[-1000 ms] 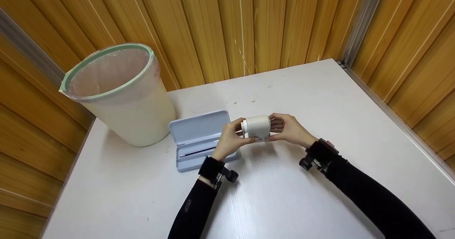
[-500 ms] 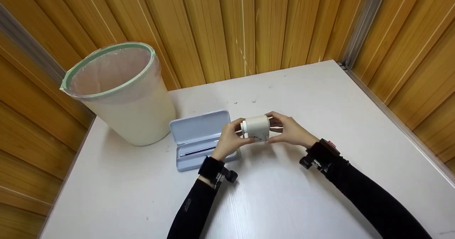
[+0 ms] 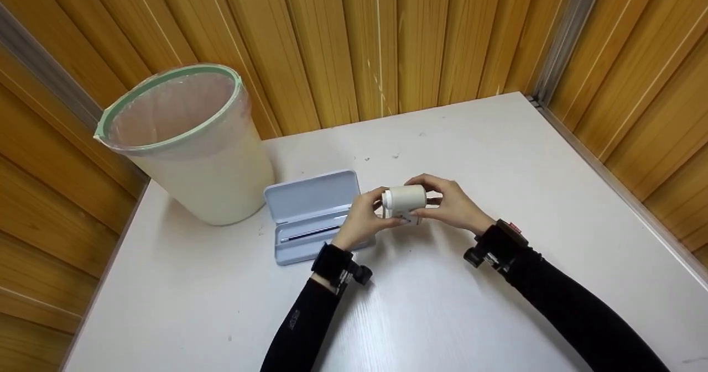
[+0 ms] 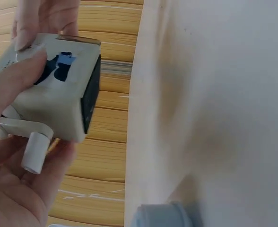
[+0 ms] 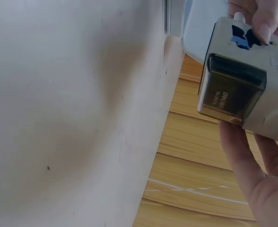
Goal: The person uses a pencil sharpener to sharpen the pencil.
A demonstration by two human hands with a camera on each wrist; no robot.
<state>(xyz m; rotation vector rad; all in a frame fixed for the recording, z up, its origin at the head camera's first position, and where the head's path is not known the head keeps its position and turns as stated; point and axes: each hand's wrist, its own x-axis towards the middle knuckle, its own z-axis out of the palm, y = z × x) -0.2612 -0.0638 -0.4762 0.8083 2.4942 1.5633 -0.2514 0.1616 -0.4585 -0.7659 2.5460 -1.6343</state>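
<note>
A white hand-crank pencil sharpener [image 3: 408, 196] is held up over the table between both hands. My left hand [image 3: 362, 220] grips its crank side, thumb on the face with a dark blue print. The short crank handle [image 4: 35, 152] sticks out below that thumb in the left wrist view. From the other side my right hand [image 3: 449, 203] grips the sharpener, with thumb and fingers on opposite faces. In the right wrist view its dark see-through shavings drawer [image 5: 231, 90] faces the camera. The right palm side of the sharpener is partly hidden.
Left of the hands lies an opened light blue pencil case [image 3: 312, 195] with a dark pencil [image 3: 310, 234] in it. A tall cream bin [image 3: 221, 178] with a green rim and clear liner stands at the back left. Wood-patterned walls border the white table [image 3: 442, 305].
The sharpener has turned a little in the hands and shifted slightly right and down. The right fingers have moved further over its top. Light prongs seen at its right end earlier no longer show.
</note>
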